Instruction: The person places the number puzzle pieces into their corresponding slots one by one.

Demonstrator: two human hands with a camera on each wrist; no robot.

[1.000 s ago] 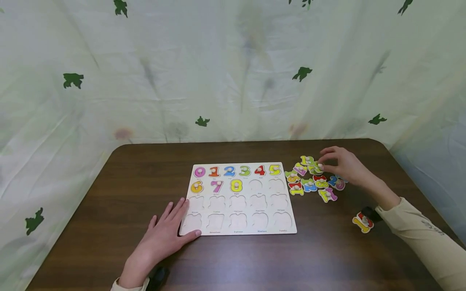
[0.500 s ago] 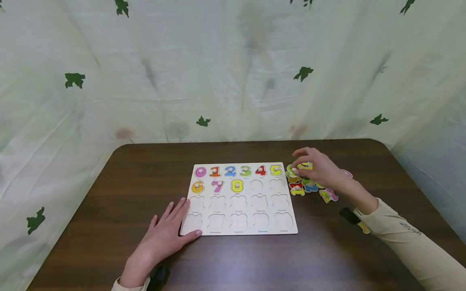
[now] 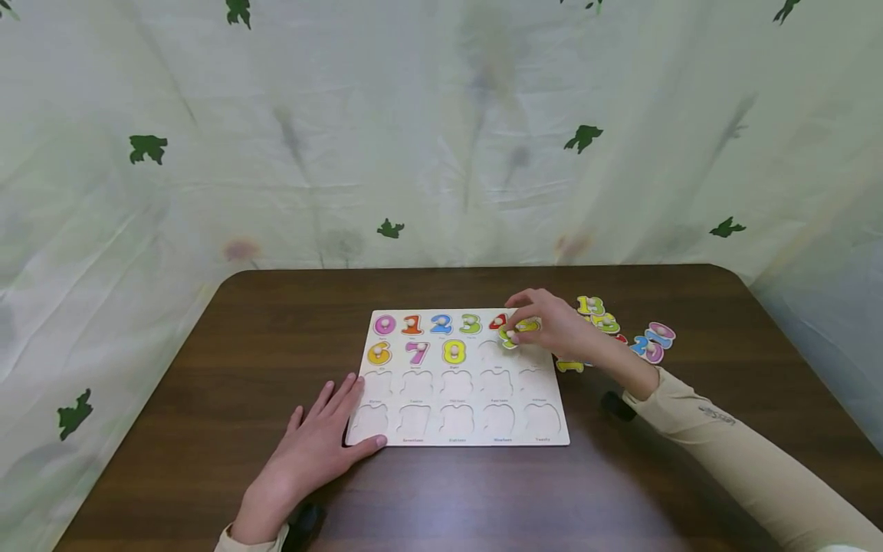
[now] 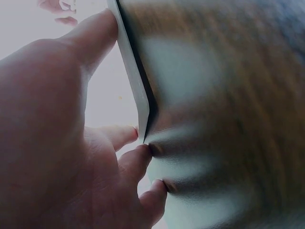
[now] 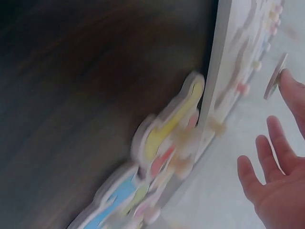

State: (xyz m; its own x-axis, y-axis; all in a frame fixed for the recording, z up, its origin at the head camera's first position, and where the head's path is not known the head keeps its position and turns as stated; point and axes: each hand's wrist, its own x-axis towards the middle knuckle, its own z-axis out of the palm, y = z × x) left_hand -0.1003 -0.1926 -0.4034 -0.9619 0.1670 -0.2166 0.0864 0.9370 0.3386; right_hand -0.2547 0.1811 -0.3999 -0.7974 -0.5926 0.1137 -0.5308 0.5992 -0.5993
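A white number puzzle board [image 3: 560, 425] lies on the table, with knobbed numbers 0 through 8 seated in its upper two rows and outlined recesses below. My left hand [image 3: 306, 448] rests at its lower left, thumb and fingertips over the edge; the left wrist view shows the thumb [image 4: 97, 36] on the board's rim. My right hand [image 3: 562, 330] pinches a green number piece [image 3: 508, 341] above the board's upper right, beside the 8. Seen edge-on, that piece [image 5: 276, 76] is raised off the board in the right wrist view. Its digit is partly hidden by the fingers.
Several loose two-digit pieces lie right of the board, including a yellow-green 13 [image 3: 590, 305] and a pink-and-blue piece [image 3: 660, 333]. My right forearm covers part of this pile. A leaf-patterned curtain [image 3: 455, 153] hangs behind the brown table [image 3: 290, 322].
My right hand has carried the green number piece leftward from the pile to over the board. The left hand keeps its place on the board. The head view has shifted slightly.
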